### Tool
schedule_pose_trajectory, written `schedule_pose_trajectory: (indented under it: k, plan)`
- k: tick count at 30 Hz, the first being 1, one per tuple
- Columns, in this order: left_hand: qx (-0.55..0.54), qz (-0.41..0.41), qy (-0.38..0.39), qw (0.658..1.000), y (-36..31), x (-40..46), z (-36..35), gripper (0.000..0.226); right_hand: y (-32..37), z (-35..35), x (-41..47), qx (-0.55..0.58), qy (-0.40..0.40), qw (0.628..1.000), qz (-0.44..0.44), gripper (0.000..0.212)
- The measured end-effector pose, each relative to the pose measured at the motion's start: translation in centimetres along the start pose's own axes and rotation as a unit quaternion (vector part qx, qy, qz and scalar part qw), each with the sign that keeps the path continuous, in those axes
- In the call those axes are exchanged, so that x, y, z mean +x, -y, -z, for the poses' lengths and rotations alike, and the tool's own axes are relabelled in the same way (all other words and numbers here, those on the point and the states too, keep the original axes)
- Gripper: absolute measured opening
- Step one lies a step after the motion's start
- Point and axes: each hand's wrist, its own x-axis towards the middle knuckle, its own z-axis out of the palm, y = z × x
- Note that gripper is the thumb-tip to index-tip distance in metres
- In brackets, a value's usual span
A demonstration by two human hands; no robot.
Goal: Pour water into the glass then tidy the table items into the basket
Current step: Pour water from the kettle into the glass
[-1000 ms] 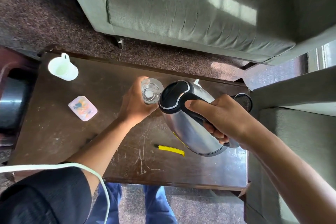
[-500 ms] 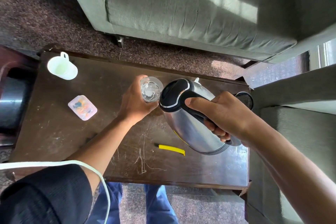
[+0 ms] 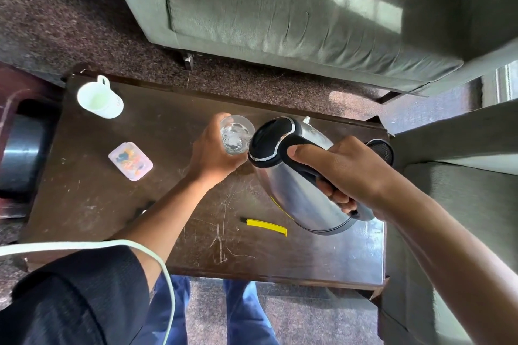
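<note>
My left hand (image 3: 213,154) grips a clear glass (image 3: 236,135) standing at the middle of the dark wooden table (image 3: 84,204). Water shows inside the glass. My right hand (image 3: 347,173) holds the black handle of a steel kettle (image 3: 297,193), which is tilted with its lid end right beside the glass rim. The spout is hidden behind the kettle's body. A white mug (image 3: 98,98) stands at the table's far left corner. A small pink case (image 3: 130,161) lies left of the glass. A yellow pen (image 3: 266,226) lies near the front edge.
A grey-green sofa (image 3: 280,14) stands beyond the table, and another seat (image 3: 462,204) flanks the right side. A black round mesh object (image 3: 382,150) sits at the table's right edge behind my right hand. A dark round container (image 3: 19,154) sits left of the table. A white cord (image 3: 84,245) crosses my left arm.
The kettle and my right hand have shifted slightly up and away. The glass and my left hand have hardly moved.
</note>
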Motion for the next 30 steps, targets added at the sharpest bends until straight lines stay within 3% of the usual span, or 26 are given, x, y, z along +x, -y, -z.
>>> schedule_pose_trajectory:
  k: [14,20,30]
  plan:
    - [-0.002,0.001,0.017,1.000,-0.3,0.0,0.1,0.088,0.0,-0.3,0.6,0.011,-0.007,1.000,0.004,0.067]
    - [-0.012,0.004,0.018,1.000,-1.0,-0.3,0.2,0.100,0.0,-0.2,0.6,0.004,-0.007,1.000,0.005,0.067]
    - [0.008,0.013,0.006,1.000,-0.6,0.0,-0.4,0.091,0.0,0.0,0.7,-0.002,-0.008,1.000,0.018,0.067]
